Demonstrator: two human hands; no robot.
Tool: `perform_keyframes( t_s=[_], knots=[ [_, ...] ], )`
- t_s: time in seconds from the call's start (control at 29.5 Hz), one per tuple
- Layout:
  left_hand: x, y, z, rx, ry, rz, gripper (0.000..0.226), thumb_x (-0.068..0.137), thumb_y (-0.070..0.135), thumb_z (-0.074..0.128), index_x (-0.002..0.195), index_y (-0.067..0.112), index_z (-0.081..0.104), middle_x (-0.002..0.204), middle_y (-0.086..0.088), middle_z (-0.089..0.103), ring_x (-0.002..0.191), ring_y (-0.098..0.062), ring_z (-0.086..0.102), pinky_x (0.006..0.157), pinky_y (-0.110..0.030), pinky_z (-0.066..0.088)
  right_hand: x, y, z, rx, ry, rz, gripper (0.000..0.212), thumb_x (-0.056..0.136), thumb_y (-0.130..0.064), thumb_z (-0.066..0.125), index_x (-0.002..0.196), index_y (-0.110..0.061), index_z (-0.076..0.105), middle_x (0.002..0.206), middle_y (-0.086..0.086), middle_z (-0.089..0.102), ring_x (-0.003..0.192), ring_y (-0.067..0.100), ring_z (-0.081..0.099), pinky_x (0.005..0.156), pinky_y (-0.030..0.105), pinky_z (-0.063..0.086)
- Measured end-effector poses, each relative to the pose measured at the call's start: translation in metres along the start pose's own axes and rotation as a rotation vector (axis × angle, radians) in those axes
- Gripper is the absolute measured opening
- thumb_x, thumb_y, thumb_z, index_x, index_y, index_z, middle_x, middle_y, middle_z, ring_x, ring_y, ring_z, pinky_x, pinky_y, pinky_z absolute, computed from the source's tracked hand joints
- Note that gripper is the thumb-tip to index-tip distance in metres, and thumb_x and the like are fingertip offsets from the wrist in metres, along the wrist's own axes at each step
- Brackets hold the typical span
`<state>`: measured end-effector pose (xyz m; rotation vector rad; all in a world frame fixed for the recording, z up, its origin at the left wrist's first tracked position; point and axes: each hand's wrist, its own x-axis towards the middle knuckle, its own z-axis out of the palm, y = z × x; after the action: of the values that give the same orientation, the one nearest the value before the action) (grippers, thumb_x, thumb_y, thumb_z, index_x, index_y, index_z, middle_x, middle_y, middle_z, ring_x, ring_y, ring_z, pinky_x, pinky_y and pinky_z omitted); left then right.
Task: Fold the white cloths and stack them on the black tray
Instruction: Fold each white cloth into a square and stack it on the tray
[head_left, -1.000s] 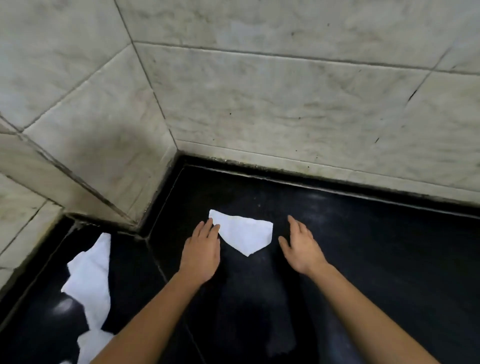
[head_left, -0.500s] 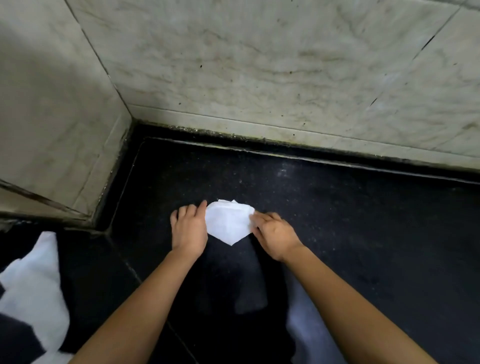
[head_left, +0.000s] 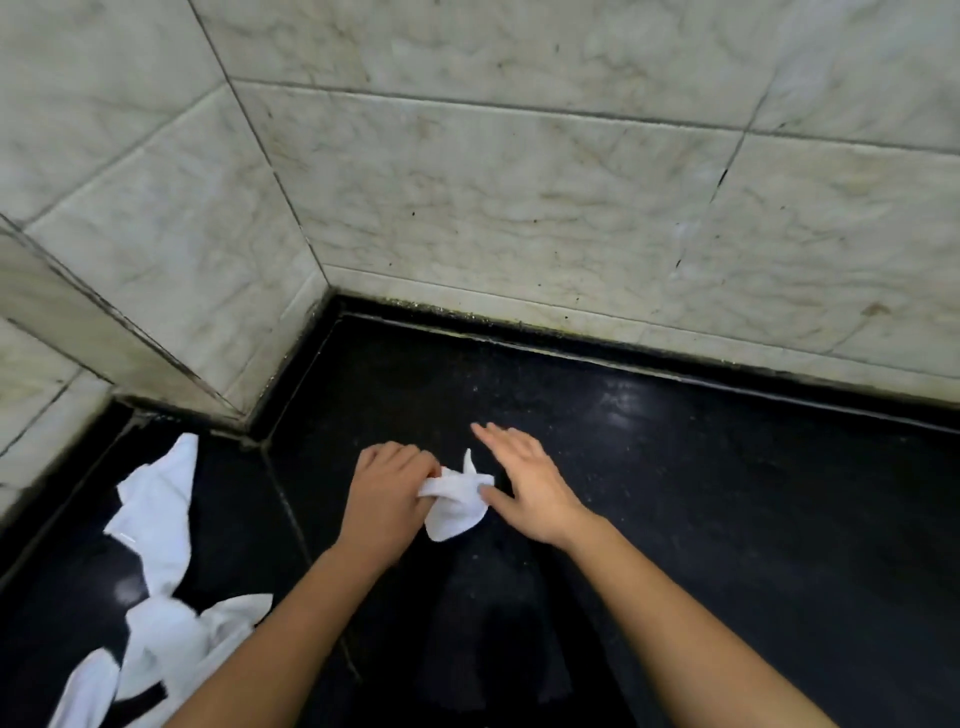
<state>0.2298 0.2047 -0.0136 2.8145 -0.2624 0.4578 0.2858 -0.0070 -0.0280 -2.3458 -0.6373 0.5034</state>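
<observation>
A small white cloth (head_left: 455, 506) lies partly folded and bunched on the black surface (head_left: 675, 493), between my two hands. My left hand (head_left: 387, 493) pinches its left edge with curled fingers. My right hand (head_left: 524, 483) is flat with straight fingers, its thumb touching the cloth's right side. Several loose, unfolded white cloths (head_left: 156, 525) lie in a heap at the lower left. I cannot tell a separate tray from the black surface.
Pale marble wall tiles (head_left: 519, 208) rise behind the black surface and form a corner at the left. A seam (head_left: 291, 514) splits the black surface to the left of my left hand.
The cloth has gone from a flat folded shape to a smaller, bunched one. My left hand now pinches it, and my right hand has let go and opened flat.
</observation>
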Motion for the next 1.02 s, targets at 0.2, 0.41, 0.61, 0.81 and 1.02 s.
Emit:
perform_keyframes(
  t_s=[0.2, 0.41, 0.61, 0.81, 1.02],
  knots=[
    [0.012, 0.011, -0.033, 0.073, 0.141, -0.053, 0.017, 0.077, 0.032, 0.055, 0.067, 0.018, 0.058, 0.058, 0.005, 0.054, 0.057, -0.018, 0.052, 0.067, -0.031, 0.037, -0.011, -0.01, -0.031, -0.031, 0.056, -0.055, 0.024, 0.096, -0.029, 0.055, 0.116, -0.034, 0.067, 0.093, -0.014, 0.056, 0.081, 0.006, 0.053, 0.081, 0.028, 0.048],
    [0.016, 0.03, -0.038, 0.038, 0.172, 0.015, 0.015, 0.072, 0.028, 0.055, 0.061, 0.017, 0.053, 0.052, 0.004, 0.044, 0.051, -0.019, 0.044, 0.062, -0.029, 0.029, -0.038, -0.005, -0.034, 0.179, -0.049, 0.059, 0.044, 0.084, -0.044, 0.064, 0.128, -0.039, 0.057, 0.117, -0.014, 0.057, 0.106, 0.005, 0.056, 0.092, 0.027, 0.049],
    [0.028, 0.046, -0.04, -0.134, 0.139, -0.144, 0.024, 0.068, 0.018, 0.073, 0.06, 0.017, 0.049, 0.055, 0.013, 0.036, 0.051, -0.006, 0.03, 0.056, -0.019, 0.023, -0.054, -0.005, -0.041, 0.152, 0.106, 0.087, 0.015, 0.095, -0.046, 0.058, 0.089, -0.033, 0.056, 0.085, -0.009, 0.065, 0.075, 0.005, 0.056, 0.075, 0.034, 0.051],
    [0.017, 0.026, -0.025, -0.439, -0.41, -0.327, 0.045, 0.06, 0.053, 0.087, 0.054, 0.026, 0.053, 0.054, 0.008, 0.054, 0.052, -0.007, 0.046, 0.052, -0.027, 0.032, -0.078, 0.014, -0.048, 0.039, 0.253, 0.197, 0.017, 0.099, -0.048, 0.05, 0.101, -0.033, 0.058, 0.077, -0.009, 0.066, 0.073, 0.01, 0.06, 0.07, 0.033, 0.05],
    [0.017, 0.015, -0.014, -0.519, -0.382, -0.293, 0.016, 0.083, 0.026, 0.077, 0.078, 0.04, 0.069, 0.076, 0.009, 0.064, 0.076, -0.007, 0.059, 0.068, -0.033, 0.05, -0.09, 0.04, -0.054, -0.159, 0.129, 0.201, 0.02, 0.099, -0.037, 0.056, 0.115, -0.03, 0.066, 0.103, -0.011, 0.059, 0.098, 0.014, 0.061, 0.084, 0.03, 0.049]
  ],
)
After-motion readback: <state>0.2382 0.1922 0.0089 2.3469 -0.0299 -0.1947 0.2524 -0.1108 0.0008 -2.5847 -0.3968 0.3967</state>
